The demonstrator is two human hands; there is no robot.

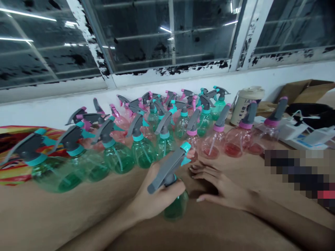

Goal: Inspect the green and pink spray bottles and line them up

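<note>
1. at the near middle of the table [52,214], a green spray bottle [175,210] is sitting within the left hand [157,198], in front of the others; whether its base is touching the wood-toned top, i cannot tell.
2. the left fingers are grasping it around the neck, probably because that narrow part is giving a surer hold than the round, slick body; the grey head [167,169] is leaning above the hand, its teal nozzle facing away.
3. the right hand [222,183] is lying just beside, holding nothing, its fingers loosely parted; contact with the table is not clear.
4. the green bottles [119,162] are standing in a slanting front row on the left, the pink bottles [210,146] on the right, perhaps so that colours are staying apart and liquid is settling low.
5. more mixed bottles [171,96] are crowding behind, seemingly to be leaving the near surface free for handling.
6. a bright patterned sheet [15,174] is covering the left edge; a pale lettered canister [243,108] and a cardboard box [303,94] are standing at the right.
7. behind, a white wall [47,104] is running under dark windows [141,31], whose frames are peeling and whose glass is reflecting strip lights.
</note>
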